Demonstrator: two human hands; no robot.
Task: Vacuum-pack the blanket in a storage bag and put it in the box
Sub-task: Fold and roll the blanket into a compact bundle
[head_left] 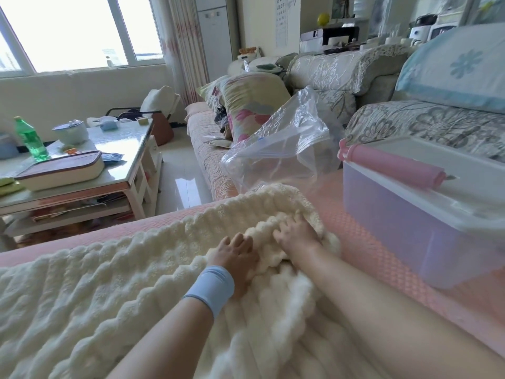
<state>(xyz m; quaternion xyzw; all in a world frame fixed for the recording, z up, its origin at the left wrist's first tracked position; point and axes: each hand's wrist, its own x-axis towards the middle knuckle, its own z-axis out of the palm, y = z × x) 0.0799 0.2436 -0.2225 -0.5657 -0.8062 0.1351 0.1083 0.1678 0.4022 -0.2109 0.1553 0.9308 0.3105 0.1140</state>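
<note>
I am folding the blanket (109, 283) on the sofa (369, 242). My left hand (235, 254) presses it flat, fingers (238, 239) apart; my right hand (299, 233) sinks in, grip unclear. Next it needs a small roll for the bag (287, 143)

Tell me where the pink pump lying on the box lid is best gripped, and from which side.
Grip the pink pump around mid-barrel, from above, closing across its width. It lies flat on the box lid, a long smooth cylinder with a handle at one end and a nozzle at the other, so the middle likely balances best.
</note>
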